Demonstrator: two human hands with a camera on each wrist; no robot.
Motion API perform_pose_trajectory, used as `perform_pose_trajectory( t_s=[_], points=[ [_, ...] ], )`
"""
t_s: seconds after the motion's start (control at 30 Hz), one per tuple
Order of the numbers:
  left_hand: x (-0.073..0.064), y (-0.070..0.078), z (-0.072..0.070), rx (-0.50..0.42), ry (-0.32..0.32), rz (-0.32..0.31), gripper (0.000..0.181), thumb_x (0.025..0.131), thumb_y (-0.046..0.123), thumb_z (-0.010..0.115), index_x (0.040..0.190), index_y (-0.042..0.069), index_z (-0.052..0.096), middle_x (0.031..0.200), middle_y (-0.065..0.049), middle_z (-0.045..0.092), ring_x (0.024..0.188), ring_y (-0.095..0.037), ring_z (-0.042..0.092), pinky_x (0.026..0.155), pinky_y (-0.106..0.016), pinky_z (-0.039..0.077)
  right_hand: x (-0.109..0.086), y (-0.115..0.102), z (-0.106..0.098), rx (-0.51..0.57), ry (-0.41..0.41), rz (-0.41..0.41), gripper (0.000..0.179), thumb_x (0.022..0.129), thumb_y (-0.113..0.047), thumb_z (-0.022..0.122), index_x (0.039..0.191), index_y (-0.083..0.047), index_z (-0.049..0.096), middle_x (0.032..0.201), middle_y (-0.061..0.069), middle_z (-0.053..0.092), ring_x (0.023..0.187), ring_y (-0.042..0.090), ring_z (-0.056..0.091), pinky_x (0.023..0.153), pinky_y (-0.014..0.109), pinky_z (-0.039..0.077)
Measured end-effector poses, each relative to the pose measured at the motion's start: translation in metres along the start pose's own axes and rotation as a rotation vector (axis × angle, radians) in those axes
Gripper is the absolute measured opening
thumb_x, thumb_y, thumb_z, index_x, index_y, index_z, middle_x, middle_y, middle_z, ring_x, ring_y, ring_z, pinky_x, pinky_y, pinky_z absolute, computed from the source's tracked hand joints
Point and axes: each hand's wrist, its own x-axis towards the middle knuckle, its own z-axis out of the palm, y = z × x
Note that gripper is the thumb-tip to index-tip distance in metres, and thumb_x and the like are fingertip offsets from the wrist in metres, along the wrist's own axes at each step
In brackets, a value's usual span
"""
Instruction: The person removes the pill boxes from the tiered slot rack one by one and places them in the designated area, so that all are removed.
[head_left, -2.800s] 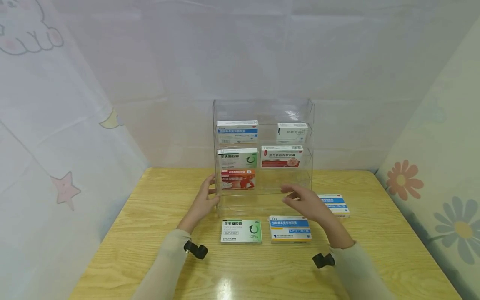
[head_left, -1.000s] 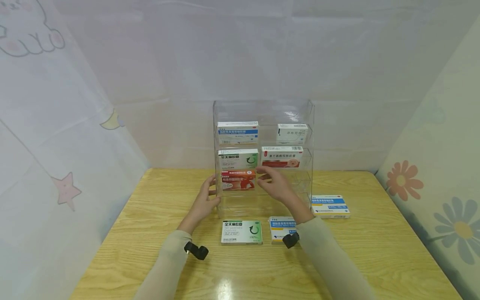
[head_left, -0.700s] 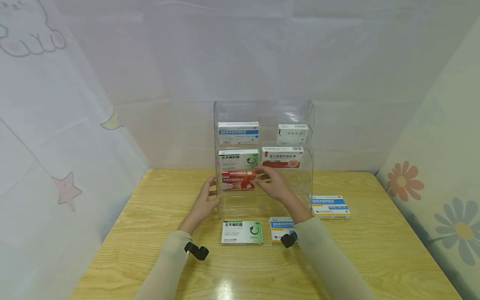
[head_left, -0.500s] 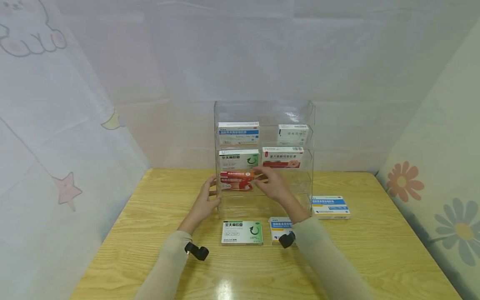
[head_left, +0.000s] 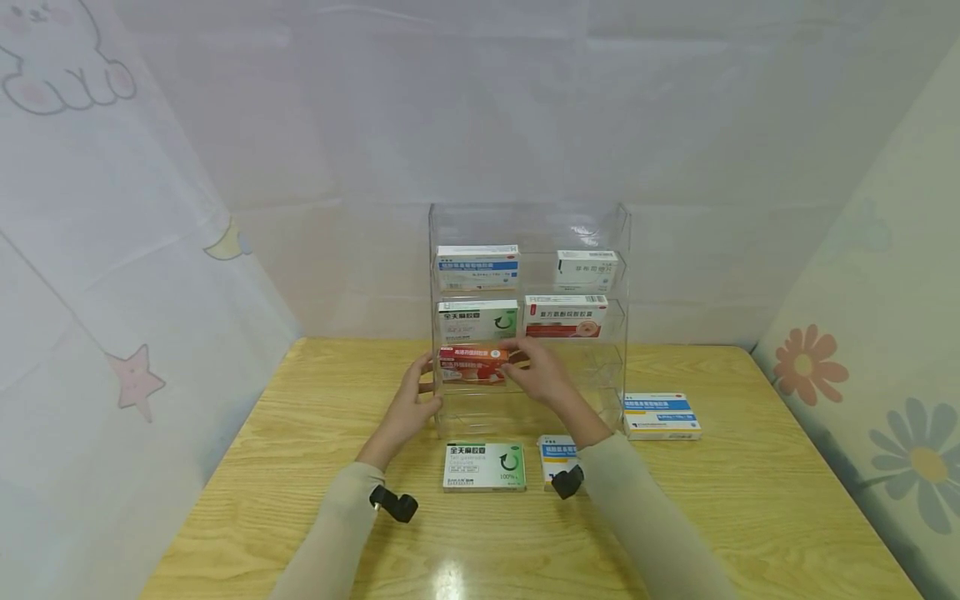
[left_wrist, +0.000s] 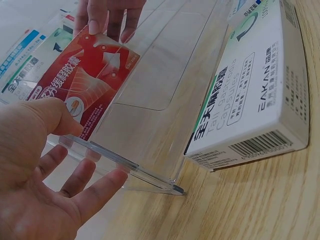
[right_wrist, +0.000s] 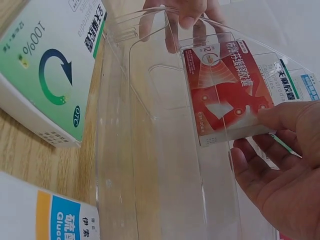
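A clear acrylic display rack [head_left: 570,408] stands on the wooden table, medicine boxes on its tiers. My right hand [head_left: 538,372] pinches the right end of a red medicine box [head_left: 472,367] in the left half of a lower tier; the right wrist view shows the thumb on the printed face of the red box [right_wrist: 225,95]. At the rack's left side, my left hand [head_left: 411,398] grips the upright edge. Seen from the left wrist, that thumb lies by the red box's near end, the fingers [left_wrist: 102,192] outside the clear side panel.
Higher tiers hold a blue-and-white box [head_left: 477,268], a small white box [head_left: 587,270], a green-and-white box [head_left: 477,320] and a red-and-white box [head_left: 566,317]. On the table lie another green-and-white box [head_left: 483,467] and two blue-and-white boxes [head_left: 662,417], one partly behind my right forearm.
My right hand has come from the lower right to the red box, then moved slightly left. The red box has shifted a little left and tilted. My left hand has stayed at the rack.
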Motion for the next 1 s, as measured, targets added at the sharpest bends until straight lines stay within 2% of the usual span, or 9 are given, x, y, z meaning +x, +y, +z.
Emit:
perform_pose_trajectory(
  t_s=[0.17,0.3,0.47,0.7,1.0],
  points=[
    [-0.012,0.022,-0.002,0.007,-0.016,0.006,0.08,0.097,-0.001,0.057,0.162,0.012,0.013,0.16,-0.021,0.024,0.136,-0.043,0.041,0.096,-0.047,0.054,0.0,0.001,0.0,-0.004,-0.009,0.015,0.033,0.095,-0.016,0.07,0.128,-0.018,0.066,0.122,0.004,0.066,0.113,0.027,0.065,0.094,0.046,0.055],
    [-0.015,0.026,-0.002,0.005,-0.014,0.02,0.079,0.097,-0.002,0.056,0.162,0.011,0.014,0.159,-0.022,0.025,0.135,-0.044,0.041,0.094,-0.046,0.055,0.0,0.001,-0.001,0.021,0.001,0.003,0.031,0.096,-0.015,0.069,0.126,-0.017,0.066,0.121,0.005,0.067,0.114,0.028,0.065,0.093,0.047,0.055],
    [-0.013,0.024,-0.003,-0.004,-0.014,0.008,0.08,0.097,-0.001,0.057,0.162,0.014,0.014,0.16,-0.02,0.024,0.137,-0.043,0.041,0.095,-0.047,0.054,-0.002,-0.003,-0.007,0.051,0.022,-0.014,0.029,0.096,-0.012,0.068,0.125,-0.015,0.065,0.125,0.007,0.067,0.116,0.03,0.064,0.092,0.046,0.056],
    [0.003,-0.013,0.001,-0.001,0.03,0.023,0.082,0.098,0.002,0.059,0.162,0.026,0.015,0.16,-0.012,0.026,0.136,-0.038,0.042,0.095,-0.048,0.054,-0.009,-0.011,-0.02,0.12,0.041,-0.029,0.03,0.097,-0.014,0.067,0.127,-0.013,0.063,0.124,0.009,0.067,0.117,0.029,0.063,0.095,0.046,0.055],
    [0.002,-0.01,0.002,-0.001,0.032,0.029,0.082,0.097,0.003,0.059,0.162,0.028,0.016,0.16,-0.012,0.025,0.135,-0.038,0.042,0.093,-0.046,0.055,-0.024,-0.021,-0.038,0.216,0.058,-0.009,0.035,0.098,-0.023,0.068,0.132,-0.016,0.061,0.125,0.008,0.066,0.118,0.029,0.063,0.093,0.045,0.056]
  ],
)
